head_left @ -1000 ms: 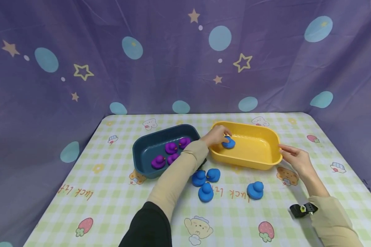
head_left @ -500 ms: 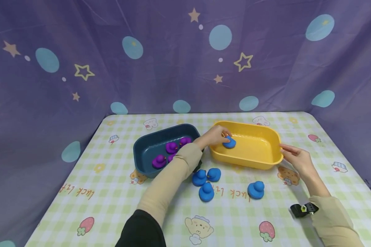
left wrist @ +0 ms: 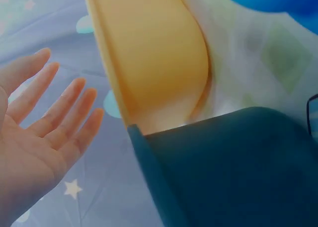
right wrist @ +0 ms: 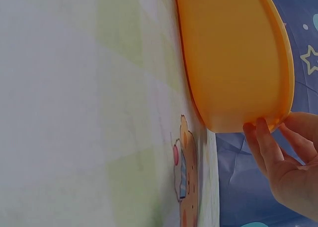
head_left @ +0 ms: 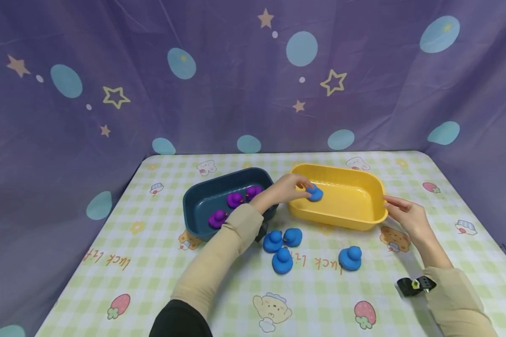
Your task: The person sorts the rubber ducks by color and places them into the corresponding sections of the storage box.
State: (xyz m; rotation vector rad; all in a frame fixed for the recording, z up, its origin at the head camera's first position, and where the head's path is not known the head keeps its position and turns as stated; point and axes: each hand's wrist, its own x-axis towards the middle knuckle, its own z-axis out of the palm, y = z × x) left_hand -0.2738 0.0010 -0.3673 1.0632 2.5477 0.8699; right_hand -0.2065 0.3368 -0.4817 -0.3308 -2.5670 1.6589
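Note:
In the head view a blue rubber duck (head_left: 316,193) sits in the left end of the yellow basin (head_left: 346,221). My left hand (head_left: 286,188) is over that end's rim, fingertips by the duck; the left wrist view shows its fingers (left wrist: 69,100) spread and straight, gripping nothing. With relaxed fingertips, my right hand (head_left: 409,219) touches the right end of the yellow basin; the right wrist view shows these fingers (right wrist: 268,142) against its outer wall. Left of it stands a dark teal basin (head_left: 194,224) with purple ducks (head_left: 235,200) in it, partly hidden by my left forearm.
Three blue ducks (head_left: 282,261) cluster on the checked tablecloth (head_left: 152,281) in front of the basins. Another blue duck (head_left: 350,258) sits farther right. A purple curtain (head_left: 219,103) hangs behind the table.
My left hand has loosened from the blue duck and drawn slightly left, its forearm swinging left over the teal basin. The duck stays in the yellow basin. My right hand keeps its place.

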